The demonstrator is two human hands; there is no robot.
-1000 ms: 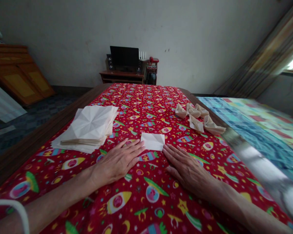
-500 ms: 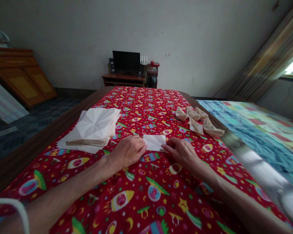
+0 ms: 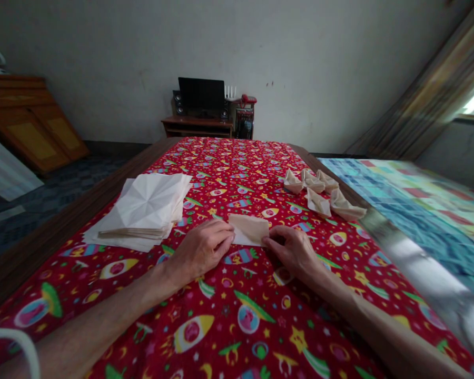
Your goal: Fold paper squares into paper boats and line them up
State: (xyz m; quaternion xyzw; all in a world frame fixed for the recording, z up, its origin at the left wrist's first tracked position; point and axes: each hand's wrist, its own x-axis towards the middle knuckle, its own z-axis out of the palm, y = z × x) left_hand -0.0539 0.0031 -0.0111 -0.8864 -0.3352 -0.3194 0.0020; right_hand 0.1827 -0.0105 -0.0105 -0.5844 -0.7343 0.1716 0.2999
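A small folded sheet of paper [image 3: 249, 231] lies in front of me, its upper part beige and raised, its lower part white. My left hand [image 3: 205, 245] is closed on its left edge, fingers curled. At the right edge, my right hand [image 3: 290, 246] pinches the paper between thumb and fingers. To the left is a stack of creased white paper sheets [image 3: 146, 202]. Several folded paper boats [image 3: 319, 202] stand in a group at the right, beyond my right hand.
A red patterned cloth [image 3: 221, 300] covers the long table, whose dark wooden edge [image 3: 63, 213] shows at left. A patterned bed [image 3: 387, 210] lies to the right. At the far end stand a monitor [image 3: 201, 97] and a red telephone [image 3: 248, 99]. A white curved tube [image 3: 21, 337] crosses the lower left corner.
The paper's upper part has turned from a flat white face to a raised beige flap, with both hands still at its sides. The view has shifted slightly.
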